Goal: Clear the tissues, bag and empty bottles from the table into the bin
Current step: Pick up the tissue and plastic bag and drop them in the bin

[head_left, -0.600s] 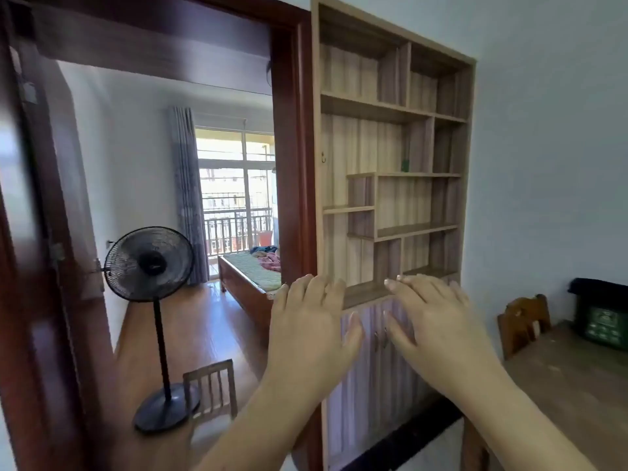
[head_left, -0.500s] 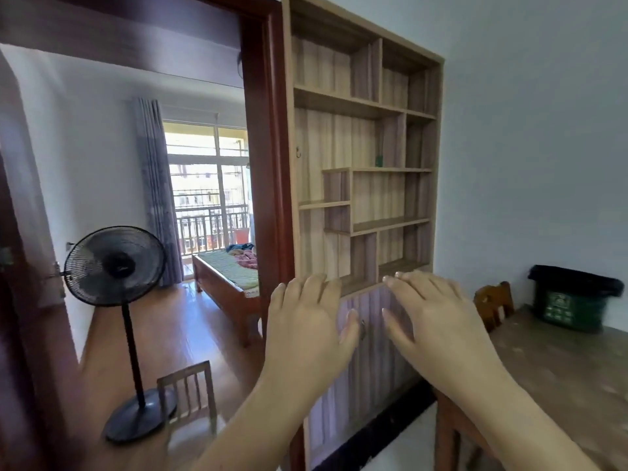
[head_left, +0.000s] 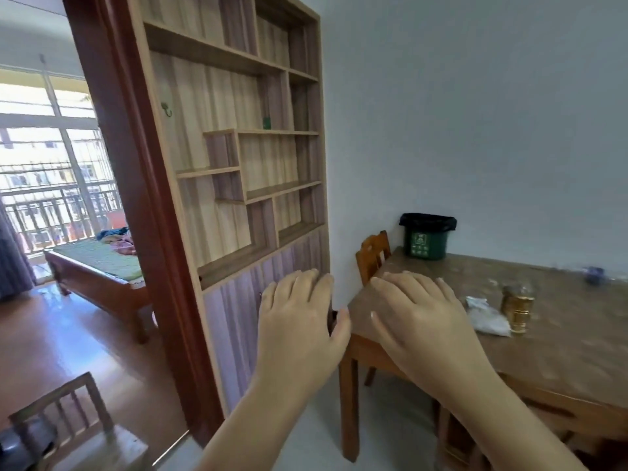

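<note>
Left hand (head_left: 299, 331), right hand (head_left: 421, 331) hovering empty, fingers spread, at near corner of brown wooden table (head_left: 564, 355). Crumpled white tissue (head_left: 487, 317), gold-banded clear bottle (head_left: 516, 311) sitting mid-table; green black-lined bin (head_left: 426, 244) at far corner. Best reaching tissue first.

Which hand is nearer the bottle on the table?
Right. The right hand is over the table corner, left of the bottle; the left hand is farther left, off the table, before the cabinet.
</note>
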